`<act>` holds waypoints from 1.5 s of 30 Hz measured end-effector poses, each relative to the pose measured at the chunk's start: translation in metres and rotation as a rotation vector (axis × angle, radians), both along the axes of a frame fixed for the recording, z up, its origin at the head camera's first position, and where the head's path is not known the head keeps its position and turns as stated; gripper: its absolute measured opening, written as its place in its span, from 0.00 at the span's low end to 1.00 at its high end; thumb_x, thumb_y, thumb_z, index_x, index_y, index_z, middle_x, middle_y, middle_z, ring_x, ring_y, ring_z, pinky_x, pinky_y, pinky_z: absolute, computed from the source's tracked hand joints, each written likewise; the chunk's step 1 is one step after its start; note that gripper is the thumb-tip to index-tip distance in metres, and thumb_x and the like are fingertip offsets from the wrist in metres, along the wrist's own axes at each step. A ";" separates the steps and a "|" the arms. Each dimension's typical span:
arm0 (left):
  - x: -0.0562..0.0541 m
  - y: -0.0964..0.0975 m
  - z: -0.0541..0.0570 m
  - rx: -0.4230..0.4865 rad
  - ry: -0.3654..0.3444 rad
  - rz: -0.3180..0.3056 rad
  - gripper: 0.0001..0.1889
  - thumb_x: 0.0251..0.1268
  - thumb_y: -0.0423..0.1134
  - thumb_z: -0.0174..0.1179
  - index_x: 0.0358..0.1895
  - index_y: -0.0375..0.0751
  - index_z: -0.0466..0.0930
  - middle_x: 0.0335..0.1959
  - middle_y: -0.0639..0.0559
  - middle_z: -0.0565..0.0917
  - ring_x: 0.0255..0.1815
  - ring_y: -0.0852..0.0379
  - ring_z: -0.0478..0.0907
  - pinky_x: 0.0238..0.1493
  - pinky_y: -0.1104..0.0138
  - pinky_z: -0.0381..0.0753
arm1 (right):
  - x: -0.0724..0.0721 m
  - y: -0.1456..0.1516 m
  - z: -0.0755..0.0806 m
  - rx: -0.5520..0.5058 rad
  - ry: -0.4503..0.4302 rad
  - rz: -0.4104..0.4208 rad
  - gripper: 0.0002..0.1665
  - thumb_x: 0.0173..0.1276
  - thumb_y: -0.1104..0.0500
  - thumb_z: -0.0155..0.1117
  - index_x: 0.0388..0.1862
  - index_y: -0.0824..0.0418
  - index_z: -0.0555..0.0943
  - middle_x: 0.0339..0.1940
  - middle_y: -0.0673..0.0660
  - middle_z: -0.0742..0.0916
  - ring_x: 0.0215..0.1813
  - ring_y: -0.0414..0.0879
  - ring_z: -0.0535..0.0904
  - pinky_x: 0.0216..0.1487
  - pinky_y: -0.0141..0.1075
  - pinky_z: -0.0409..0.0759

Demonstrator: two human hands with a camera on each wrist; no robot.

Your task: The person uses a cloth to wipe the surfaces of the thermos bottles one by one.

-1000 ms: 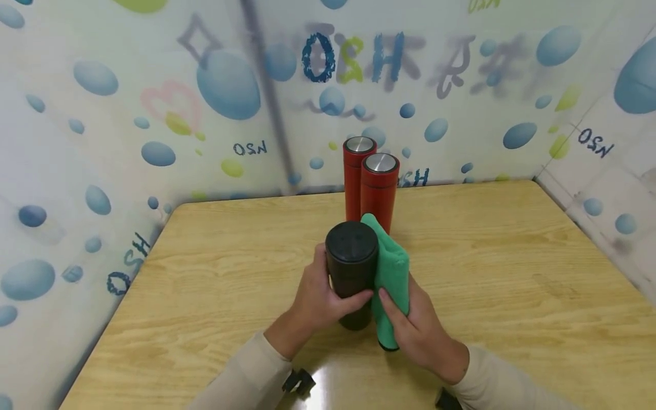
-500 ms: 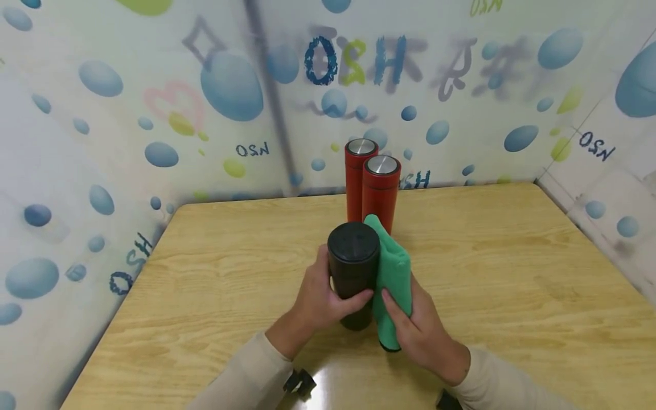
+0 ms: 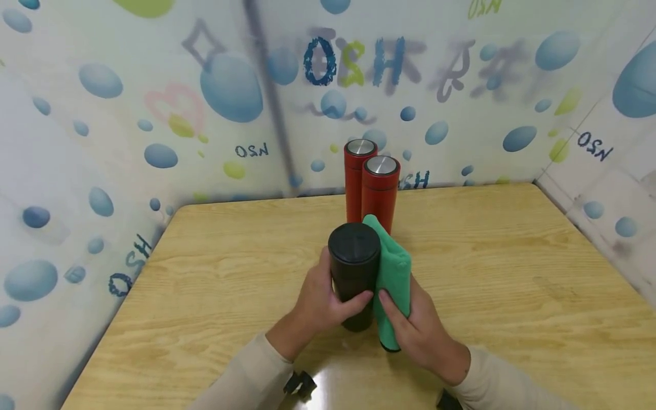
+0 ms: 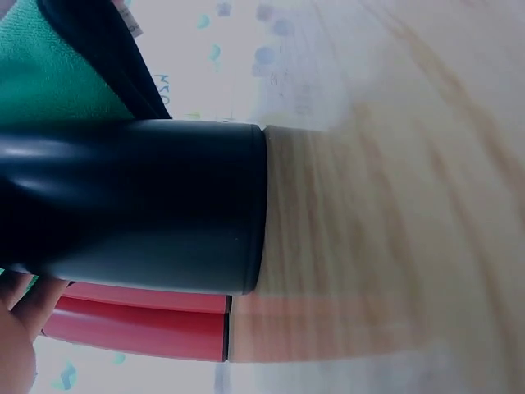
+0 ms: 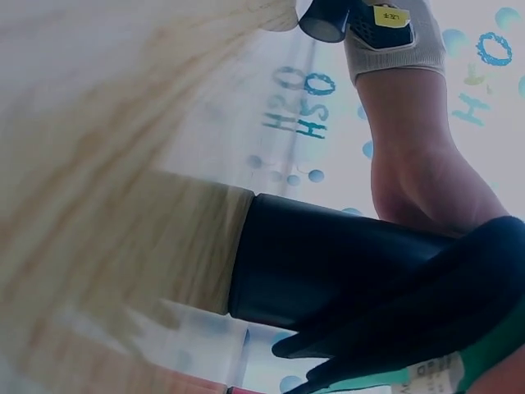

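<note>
A black cylindrical bottle (image 3: 355, 273) with a dark lid stands upright on the table, its base meeting the wood in the left wrist view. My left hand (image 3: 320, 302) grips it from the left, thumb across the near side. In my right hand (image 3: 420, 330) is a folded green cloth (image 3: 393, 267) with dark edging, held against the bottle's right side. The thumb lies on the cloth, and the other fingers are mostly hidden behind it. The cloth's black edge and white label (image 5: 435, 375) show in the right wrist view, beside the bottle (image 5: 328, 263).
Two red bottles with silver-topped lids stand just behind, one nearer (image 3: 380, 193) and one farther back (image 3: 353, 182). The wooden table (image 3: 230, 273) reaches a wall (image 3: 215, 171) patterned with blue and green drops. Black wrist devices (image 3: 299, 384) hang under the sleeves.
</note>
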State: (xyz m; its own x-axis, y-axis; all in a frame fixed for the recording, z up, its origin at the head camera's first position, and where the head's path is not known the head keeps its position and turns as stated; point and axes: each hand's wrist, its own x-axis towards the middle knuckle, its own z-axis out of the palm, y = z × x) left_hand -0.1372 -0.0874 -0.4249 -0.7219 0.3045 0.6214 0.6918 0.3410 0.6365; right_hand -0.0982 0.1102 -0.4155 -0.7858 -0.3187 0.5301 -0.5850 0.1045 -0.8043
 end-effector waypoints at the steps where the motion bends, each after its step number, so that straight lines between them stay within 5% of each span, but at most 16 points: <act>1: 0.000 0.000 0.000 0.000 -0.006 -0.001 0.39 0.60 0.57 0.67 0.64 0.34 0.62 0.56 0.44 0.81 0.55 0.50 0.82 0.57 0.56 0.83 | 0.000 0.000 0.000 -0.003 -0.005 -0.002 0.34 0.75 0.74 0.47 0.77 0.59 0.59 0.68 0.60 0.77 0.68 0.38 0.73 0.66 0.25 0.72; 8: 0.001 0.000 -0.002 -0.007 -0.016 0.021 0.40 0.58 0.57 0.68 0.64 0.33 0.62 0.55 0.44 0.82 0.53 0.50 0.83 0.56 0.56 0.83 | 0.002 0.003 -0.002 -0.038 0.032 -0.005 0.34 0.72 0.78 0.46 0.76 0.66 0.59 0.68 0.65 0.76 0.69 0.37 0.72 0.67 0.25 0.72; 13: 0.001 0.000 -0.002 -0.007 -0.002 0.041 0.40 0.58 0.58 0.67 0.63 0.34 0.63 0.54 0.44 0.82 0.52 0.51 0.83 0.54 0.57 0.84 | 0.001 0.005 -0.001 -0.035 0.044 -0.012 0.33 0.70 0.79 0.47 0.73 0.69 0.61 0.67 0.58 0.77 0.68 0.38 0.74 0.65 0.27 0.74; 18: 0.000 0.000 -0.003 -0.009 0.007 0.029 0.40 0.60 0.61 0.64 0.64 0.35 0.62 0.54 0.43 0.82 0.51 0.51 0.83 0.54 0.57 0.84 | -0.001 0.002 -0.002 0.034 0.038 -0.095 0.24 0.67 0.75 0.57 0.63 0.69 0.70 0.50 0.57 0.85 0.50 0.35 0.81 0.50 0.30 0.82; 23: 0.000 0.001 -0.002 0.001 0.009 0.033 0.40 0.61 0.63 0.63 0.63 0.35 0.62 0.53 0.44 0.82 0.50 0.51 0.84 0.53 0.58 0.84 | -0.003 0.000 -0.001 0.146 -0.066 -0.186 0.15 0.66 0.69 0.62 0.51 0.66 0.76 0.37 0.54 0.85 0.38 0.35 0.80 0.40 0.34 0.83; 32: 0.001 0.000 -0.002 0.002 -0.007 0.029 0.40 0.60 0.61 0.64 0.64 0.36 0.62 0.54 0.44 0.82 0.52 0.51 0.83 0.54 0.57 0.84 | -0.005 0.001 -0.003 0.148 -0.170 -0.097 0.18 0.78 0.63 0.51 0.63 0.66 0.72 0.48 0.57 0.86 0.45 0.40 0.82 0.47 0.35 0.83; 41: 0.002 0.001 -0.003 -0.011 -0.019 0.034 0.40 0.59 0.59 0.66 0.64 0.36 0.62 0.55 0.44 0.82 0.52 0.51 0.83 0.55 0.57 0.84 | 0.001 0.002 -0.001 0.016 -0.015 -0.117 0.25 0.74 0.73 0.50 0.69 0.70 0.68 0.60 0.64 0.82 0.60 0.34 0.78 0.59 0.25 0.77; 45: 0.001 0.001 -0.002 -0.008 -0.013 0.032 0.40 0.60 0.60 0.66 0.64 0.35 0.62 0.54 0.44 0.82 0.51 0.51 0.83 0.55 0.57 0.84 | 0.002 0.001 0.000 -0.006 0.014 -0.096 0.26 0.73 0.74 0.50 0.69 0.69 0.68 0.56 0.61 0.83 0.56 0.35 0.79 0.56 0.25 0.78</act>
State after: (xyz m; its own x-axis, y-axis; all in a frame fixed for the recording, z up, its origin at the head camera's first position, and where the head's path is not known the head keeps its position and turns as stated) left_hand -0.1360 -0.0869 -0.4270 -0.7391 0.2864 0.6097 0.6725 0.3677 0.6424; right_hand -0.0958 0.1116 -0.4159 -0.8048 -0.2391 0.5432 -0.5840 0.1561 -0.7966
